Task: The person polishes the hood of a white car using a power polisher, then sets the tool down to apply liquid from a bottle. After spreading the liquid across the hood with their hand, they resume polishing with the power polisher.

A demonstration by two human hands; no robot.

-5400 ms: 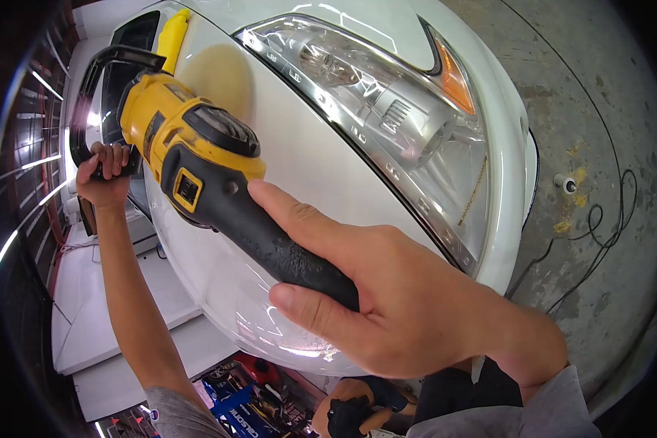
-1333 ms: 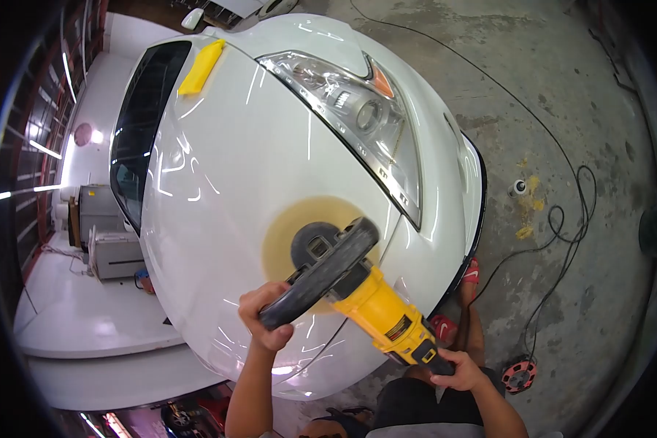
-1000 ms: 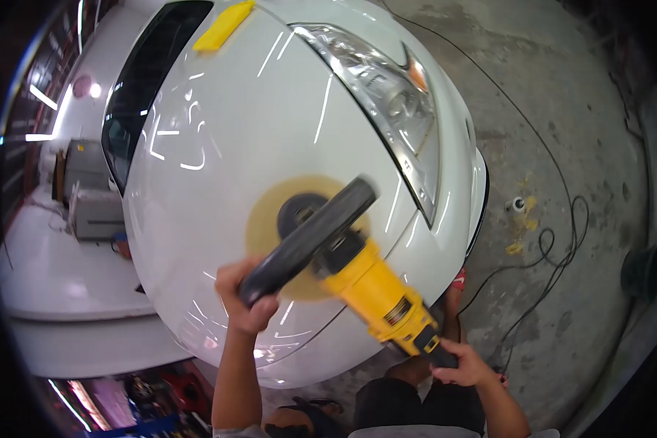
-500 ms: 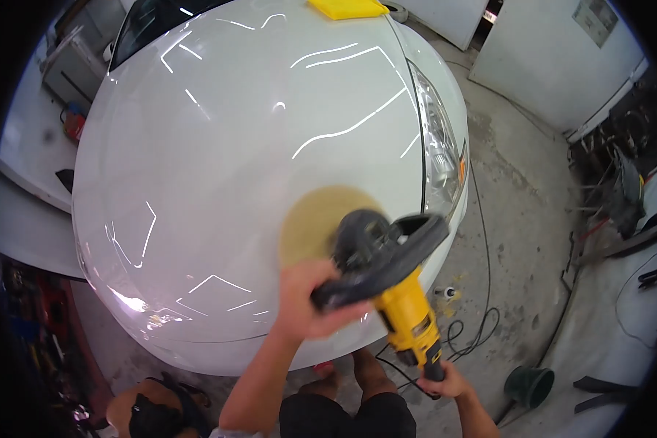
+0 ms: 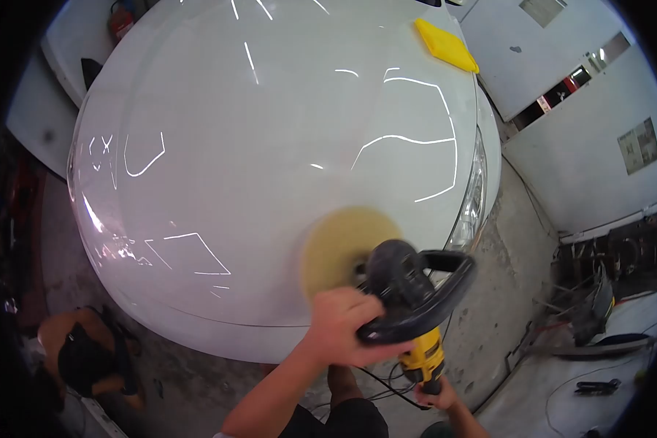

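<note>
A yellow and black polisher [image 5: 422, 354] with a round tan pad [image 5: 347, 248] is over the white car hood [image 5: 219, 190]; the pad looks blurred and lies against the hood near its front edge. My left hand [image 5: 347, 325] is wrapped round the black loop handle [image 5: 434, 306] at the head of the tool. Lower down, my right hand [image 5: 438, 396] grips the rear end of the yellow body, partly hidden by the tool. A yellow cloth [image 5: 445, 45] lies on the hood at the upper right.
The headlight [image 5: 471, 201] is right of the pad. A black cord [image 5: 379, 381] trails on the floor below the bumper. Another person [image 5: 87, 354] is low at the lower left. White panels [image 5: 591, 139] and assorted parts [image 5: 591, 306] stand at the right.
The view has turned, so the hood and yellow cloth appear shifted. In the frame, the polisher and both hands are slightly lower, with the pad and my left hand further right.
</note>
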